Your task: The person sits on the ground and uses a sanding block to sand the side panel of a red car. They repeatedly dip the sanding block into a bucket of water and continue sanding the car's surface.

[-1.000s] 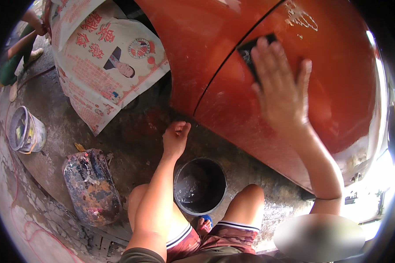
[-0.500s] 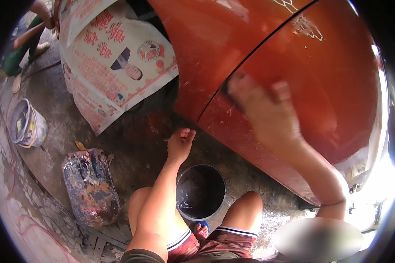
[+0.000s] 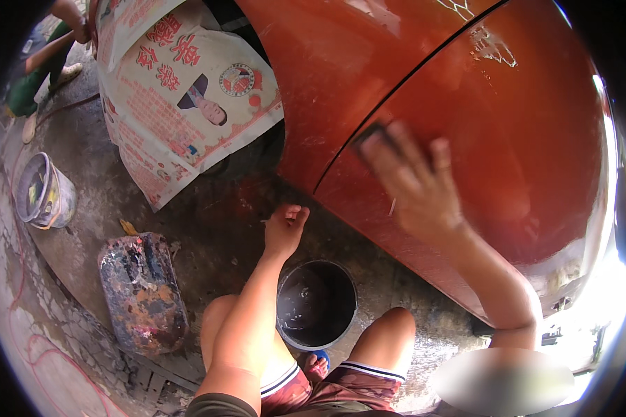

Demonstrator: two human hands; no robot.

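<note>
A red car body panel (image 3: 508,167), glossy and wet, fills the right side. My right hand (image 3: 421,191) presses a dark, flat sanding pad (image 3: 377,140) against it, just right of the dark seam between two panels. The fingers are slightly smeared by motion and partly hide the pad. My left hand (image 3: 286,228) hangs below the panel's lower edge with its fingers curled in; nothing shows in it. Below it, between my knees, stands a black bucket (image 3: 350,313) with some liquid inside.
Printed paper sheeting (image 3: 167,132) covers the wheel area. To the left are a white pail (image 3: 64,201) and a paint-stained, board-like object (image 3: 146,299). A red hose (image 3: 55,361) lies along the left wall. Another person (image 3: 45,69) is at the upper left.
My right hand has shifted slightly down and left on the panel with the pad, and shows less blur. My left hand stays nearly in place.
</note>
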